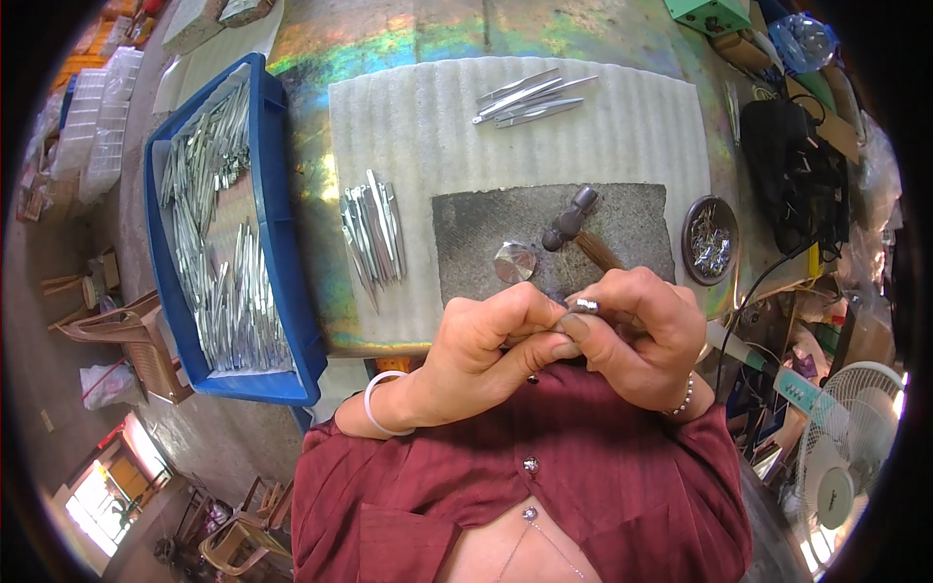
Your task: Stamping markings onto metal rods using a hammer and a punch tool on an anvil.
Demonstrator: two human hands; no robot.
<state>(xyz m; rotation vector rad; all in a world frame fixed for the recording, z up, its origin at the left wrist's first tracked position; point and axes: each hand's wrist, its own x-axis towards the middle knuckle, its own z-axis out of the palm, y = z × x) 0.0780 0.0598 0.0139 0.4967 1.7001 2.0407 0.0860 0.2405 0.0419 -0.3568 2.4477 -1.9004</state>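
Rainbow colours shine on the table (437, 29) before me. Near my chest, my right hand (646, 330) pinches a small metal piece (587, 306) between thumb and forefinger. My left hand (494, 335) is also closed, its thumb and forefinger touching the right fingers, but I cannot tell if they grip the piece too. Just beyond lies a dark slab (476, 219), with a hammer (575, 220) and a round shiny object (515, 262) on it. Under the slab is a white mat (418, 117), which also carries a left bunch of metal strips (386, 233) and a far bunch (535, 102). Right of the slab is a brown bowl (689, 239) of small parts (713, 249); to the left, a blue tray (297, 243) holds many strips.
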